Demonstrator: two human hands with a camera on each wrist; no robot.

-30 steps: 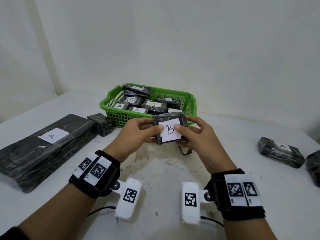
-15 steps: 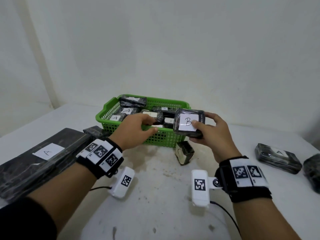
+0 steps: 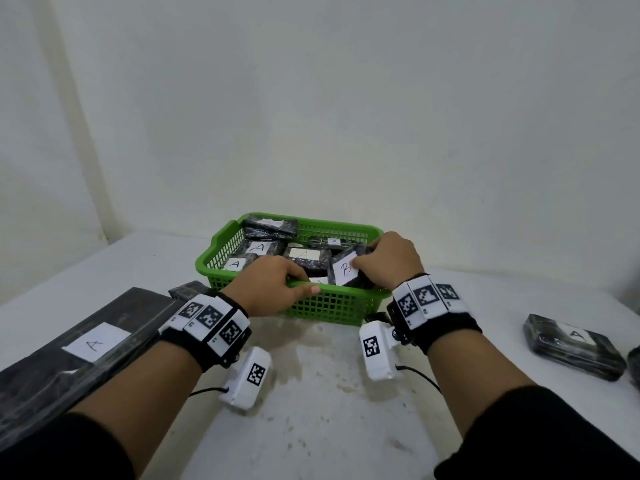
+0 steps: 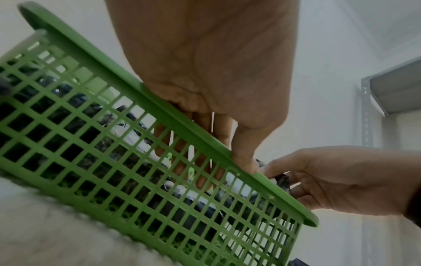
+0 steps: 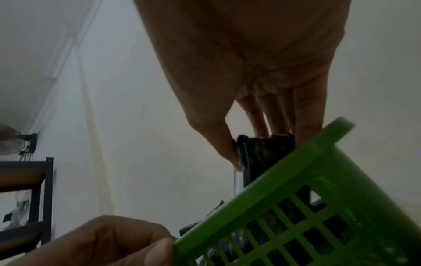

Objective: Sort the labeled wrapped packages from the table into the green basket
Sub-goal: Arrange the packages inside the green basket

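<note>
Over the green basket your right hand pinches the B package between thumb and fingers, lowering it among several A packages. Your left hand grips the rim, fingers curled inside — two A packages, one long at the table's left edge and one at the right, remain.

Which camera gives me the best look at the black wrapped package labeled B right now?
The head view: the black wrapped package with the white B label shows label-up inside the green plastic mesh basket, held by the right hand. The right wrist view shows only its dark edge pinched between thumb and fingers. The left wrist view shows just a sliver.
</note>
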